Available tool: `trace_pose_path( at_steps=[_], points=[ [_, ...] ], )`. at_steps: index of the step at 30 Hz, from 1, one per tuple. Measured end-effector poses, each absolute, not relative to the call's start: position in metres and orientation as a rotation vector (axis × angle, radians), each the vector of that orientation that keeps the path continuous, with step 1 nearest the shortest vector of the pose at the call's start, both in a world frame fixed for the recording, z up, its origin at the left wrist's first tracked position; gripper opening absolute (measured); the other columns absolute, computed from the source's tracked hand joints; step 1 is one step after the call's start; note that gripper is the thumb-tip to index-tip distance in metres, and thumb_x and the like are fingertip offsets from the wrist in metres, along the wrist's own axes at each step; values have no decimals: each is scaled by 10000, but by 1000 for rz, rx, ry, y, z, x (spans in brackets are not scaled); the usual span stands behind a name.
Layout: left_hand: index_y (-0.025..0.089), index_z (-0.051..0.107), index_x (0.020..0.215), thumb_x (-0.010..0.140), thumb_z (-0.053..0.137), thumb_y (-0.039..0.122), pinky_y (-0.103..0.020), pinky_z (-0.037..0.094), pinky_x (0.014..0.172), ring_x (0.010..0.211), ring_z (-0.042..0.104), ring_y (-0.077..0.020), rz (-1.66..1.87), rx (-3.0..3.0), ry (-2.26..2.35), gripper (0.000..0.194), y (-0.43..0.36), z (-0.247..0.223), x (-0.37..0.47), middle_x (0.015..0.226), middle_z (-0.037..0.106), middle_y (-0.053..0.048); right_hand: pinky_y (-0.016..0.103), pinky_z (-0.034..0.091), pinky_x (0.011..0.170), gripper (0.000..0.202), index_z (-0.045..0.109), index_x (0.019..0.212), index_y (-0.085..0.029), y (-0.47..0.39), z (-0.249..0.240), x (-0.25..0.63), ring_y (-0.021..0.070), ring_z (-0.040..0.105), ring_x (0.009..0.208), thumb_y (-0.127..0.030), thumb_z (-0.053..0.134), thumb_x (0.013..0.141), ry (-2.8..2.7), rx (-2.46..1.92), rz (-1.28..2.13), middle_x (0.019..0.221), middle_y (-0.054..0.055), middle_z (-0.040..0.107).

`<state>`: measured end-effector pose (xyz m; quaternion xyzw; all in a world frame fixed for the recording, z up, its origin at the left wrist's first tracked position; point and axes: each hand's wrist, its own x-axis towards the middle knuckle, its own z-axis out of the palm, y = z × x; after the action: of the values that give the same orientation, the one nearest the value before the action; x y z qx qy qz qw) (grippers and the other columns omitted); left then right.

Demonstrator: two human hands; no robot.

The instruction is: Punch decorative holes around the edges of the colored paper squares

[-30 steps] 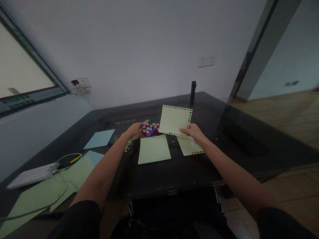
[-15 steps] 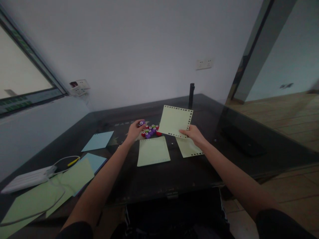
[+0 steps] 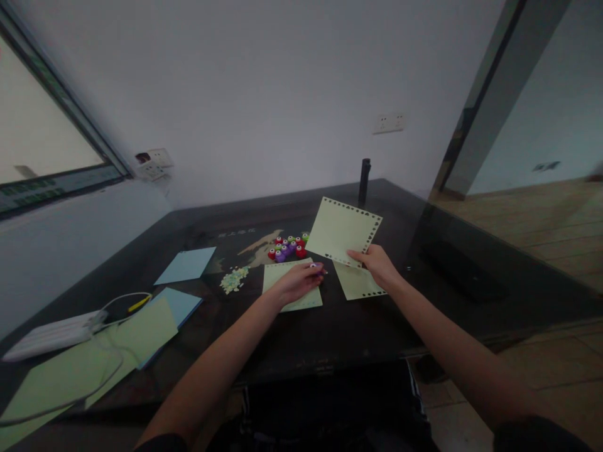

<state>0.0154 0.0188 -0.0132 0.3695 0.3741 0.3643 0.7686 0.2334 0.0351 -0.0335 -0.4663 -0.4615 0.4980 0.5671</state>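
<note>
My left hand [image 3: 301,281] grips a small purple punch [image 3: 316,268] above a pale green sheet [image 3: 301,302] lying on the dark table. Pinched in my right hand [image 3: 377,262] is another pale green sheet [image 3: 343,229], raised and tilted, with dark cutout holes along its top, right and bottom edges. A third green sheet [image 3: 355,281] with holes at its edge lies beneath it. Beyond my left hand stands a cluster of red, purple and green punches [image 3: 287,248]. Small pale paper bits [image 3: 233,280] form a pile to the left.
Blue sheets [image 3: 185,265] and green sheets [image 3: 66,373] lie at the left, near a white power strip [image 3: 54,336] with a cable. A black upright object [image 3: 363,182] stands at the back; a dark flat object [image 3: 461,270] lies at the right.
My left hand has moved right, away from the punch cluster and toward the raised sheet, carrying the purple punch. The raised sheet has shifted slightly right and turned a little.
</note>
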Motion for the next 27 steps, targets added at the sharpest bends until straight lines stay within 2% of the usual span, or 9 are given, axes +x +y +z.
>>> trace_pose_path(
  at_steps=[3, 6, 16, 22, 27],
  points=[
    [110, 619, 855, 861, 529, 132, -220, 494, 766, 747, 625, -96, 838, 771, 798, 93, 16, -10, 13, 852, 660, -88, 392, 534, 764, 343, 687, 881, -136, 35, -36, 232, 252, 679, 827, -289, 751, 580, -1065, -1100, 1160, 979, 116, 709],
    [114, 628, 894, 870, 525, 154, -222, 498, 761, 703, 621, -85, 870, 836, 813, 113, 16, -11, 11, 852, 666, -78, 392, 532, 780, 376, 687, 895, -135, 33, -36, 230, 255, 678, 840, -311, 762, 571, -1052, -1101, 1128, 978, 113, 709],
    [128, 629, 953, 752, 692, 224, -288, 485, 842, 811, 644, -126, 967, 1003, 727, 232, 13, -13, 13, 987, 670, -100, 384, 517, 815, 382, 699, 892, -143, 25, -32, 217, 250, 669, 892, -376, 755, 596, -1155, -1064, 933, 991, 111, 706],
    [162, 619, 927, 699, 729, 323, -241, 460, 704, 822, 633, -127, 957, 1105, 817, 301, 8, -9, 13, 1094, 635, -92, 413, 510, 826, 349, 704, 883, -149, 19, -25, 214, 239, 670, 863, -356, 740, 605, -1189, -1083, 927, 969, 103, 712],
    [166, 614, 919, 687, 732, 352, -209, 411, 651, 776, 603, -106, 969, 1114, 857, 320, 6, -6, 14, 970, 648, -61, 419, 507, 829, 334, 703, 890, -152, 14, -20, 213, 240, 668, 866, -337, 728, 613, -1214, -1108, 922, 970, 100, 712]
  ],
)
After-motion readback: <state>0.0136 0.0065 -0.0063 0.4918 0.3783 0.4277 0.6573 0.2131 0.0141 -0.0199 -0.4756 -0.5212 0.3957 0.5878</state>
